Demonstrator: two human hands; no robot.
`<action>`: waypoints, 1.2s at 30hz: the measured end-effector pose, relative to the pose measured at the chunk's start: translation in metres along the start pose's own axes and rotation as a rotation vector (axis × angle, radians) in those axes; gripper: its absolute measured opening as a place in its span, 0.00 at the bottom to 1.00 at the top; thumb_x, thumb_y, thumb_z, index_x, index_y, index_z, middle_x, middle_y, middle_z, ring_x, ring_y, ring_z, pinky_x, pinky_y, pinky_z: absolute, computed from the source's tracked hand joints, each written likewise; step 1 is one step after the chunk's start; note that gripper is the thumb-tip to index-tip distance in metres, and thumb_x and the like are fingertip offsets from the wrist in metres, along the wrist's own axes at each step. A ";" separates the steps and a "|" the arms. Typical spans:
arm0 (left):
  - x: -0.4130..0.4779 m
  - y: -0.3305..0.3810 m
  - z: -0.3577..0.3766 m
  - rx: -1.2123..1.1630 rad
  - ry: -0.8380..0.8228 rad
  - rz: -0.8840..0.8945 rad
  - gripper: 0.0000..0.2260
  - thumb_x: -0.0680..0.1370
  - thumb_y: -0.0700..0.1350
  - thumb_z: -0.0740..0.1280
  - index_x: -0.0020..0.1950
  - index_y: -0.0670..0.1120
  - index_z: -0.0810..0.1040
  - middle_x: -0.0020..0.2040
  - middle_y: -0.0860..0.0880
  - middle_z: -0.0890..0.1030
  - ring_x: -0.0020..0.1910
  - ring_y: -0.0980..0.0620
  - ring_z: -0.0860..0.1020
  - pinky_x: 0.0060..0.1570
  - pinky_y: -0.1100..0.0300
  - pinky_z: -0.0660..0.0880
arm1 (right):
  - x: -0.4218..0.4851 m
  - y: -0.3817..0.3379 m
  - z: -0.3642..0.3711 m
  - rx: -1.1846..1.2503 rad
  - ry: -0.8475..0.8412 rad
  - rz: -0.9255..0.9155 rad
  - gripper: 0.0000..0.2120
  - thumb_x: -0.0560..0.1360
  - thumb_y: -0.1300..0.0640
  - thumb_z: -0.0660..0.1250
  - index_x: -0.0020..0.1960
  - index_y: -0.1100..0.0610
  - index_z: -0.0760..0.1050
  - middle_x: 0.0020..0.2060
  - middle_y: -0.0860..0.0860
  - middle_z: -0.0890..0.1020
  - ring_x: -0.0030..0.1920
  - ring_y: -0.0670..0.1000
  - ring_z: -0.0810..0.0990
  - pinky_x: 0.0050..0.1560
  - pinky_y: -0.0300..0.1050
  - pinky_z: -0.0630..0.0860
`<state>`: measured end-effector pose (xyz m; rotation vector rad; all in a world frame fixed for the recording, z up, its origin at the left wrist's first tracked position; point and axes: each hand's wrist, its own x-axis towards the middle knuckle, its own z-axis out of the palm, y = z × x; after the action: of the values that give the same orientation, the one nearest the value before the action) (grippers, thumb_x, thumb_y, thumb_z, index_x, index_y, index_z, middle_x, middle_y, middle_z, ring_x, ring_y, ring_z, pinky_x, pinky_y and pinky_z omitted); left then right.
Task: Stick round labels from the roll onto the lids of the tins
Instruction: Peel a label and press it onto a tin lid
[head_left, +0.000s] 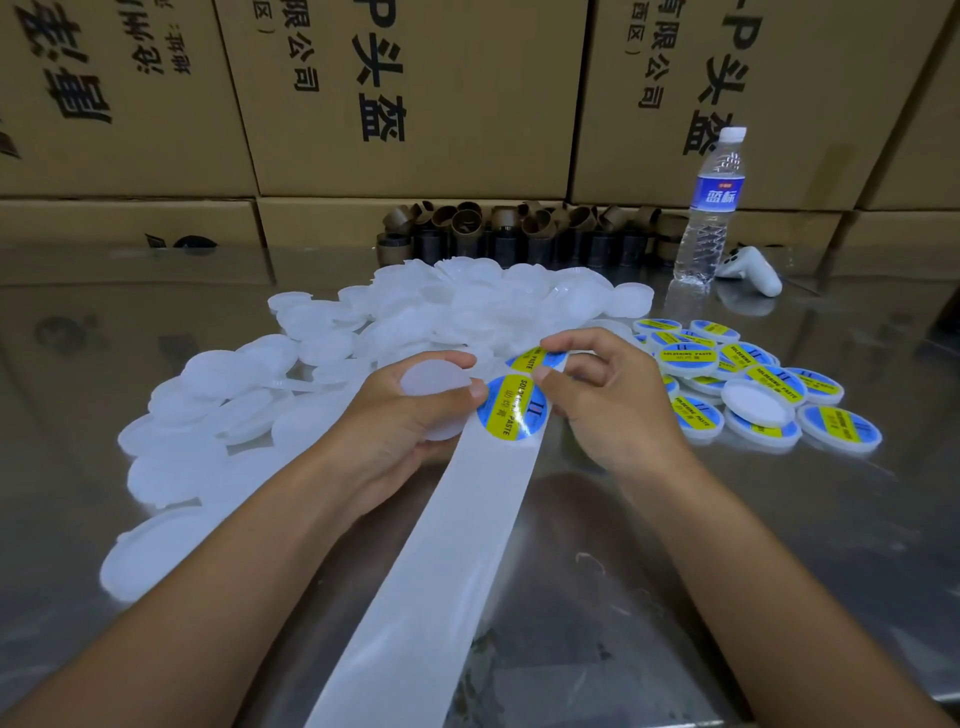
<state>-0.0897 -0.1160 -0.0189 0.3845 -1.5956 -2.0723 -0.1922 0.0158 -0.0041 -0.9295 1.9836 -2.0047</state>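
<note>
My left hand (405, 415) grips a plain white round lid (434, 379) above the table. A white backing strip (441, 561) of the label roll runs from the bottom edge up between my hands. On its upper end sits a round blue and yellow label (511, 410), with a second label (535, 358) just beyond it. My right hand (608, 400) pinches the strip at these labels, thumb on the near label's edge. A heap of unlabelled white lids (322, 364) lies left and behind. Labelled lids (753, 384) are piled at the right.
A water bottle (709, 208) stands at the back right beside a white controller (750, 270). Brown cardboard roll cores (519, 228) line the back of the shiny metal table (779, 545). Stacked cardboard boxes (415, 93) form a wall behind.
</note>
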 end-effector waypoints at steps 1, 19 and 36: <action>0.000 0.001 0.001 -0.001 0.017 -0.003 0.10 0.67 0.37 0.74 0.46 0.48 0.82 0.44 0.45 0.82 0.42 0.47 0.81 0.47 0.51 0.81 | 0.000 0.001 0.000 -0.030 0.011 -0.024 0.11 0.73 0.66 0.69 0.43 0.51 0.75 0.32 0.50 0.78 0.28 0.43 0.74 0.31 0.34 0.71; 0.002 0.001 -0.001 -0.153 0.031 -0.057 0.15 0.67 0.31 0.70 0.52 0.42 0.77 0.39 0.46 0.85 0.37 0.50 0.85 0.33 0.63 0.79 | -0.006 0.007 -0.001 -0.683 0.001 -0.441 0.15 0.66 0.46 0.76 0.51 0.45 0.82 0.47 0.42 0.67 0.50 0.43 0.61 0.52 0.39 0.63; 0.003 0.003 0.003 -0.184 -0.033 -0.199 0.11 0.65 0.40 0.71 0.46 0.40 0.78 0.46 0.40 0.81 0.44 0.46 0.81 0.48 0.55 0.81 | -0.003 0.008 0.001 -0.683 -0.010 -0.535 0.11 0.65 0.51 0.77 0.46 0.48 0.84 0.41 0.41 0.73 0.46 0.45 0.67 0.48 0.44 0.65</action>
<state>-0.0927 -0.1161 -0.0148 0.4613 -1.4183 -2.3647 -0.1914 0.0164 -0.0124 -1.7574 2.6877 -1.4827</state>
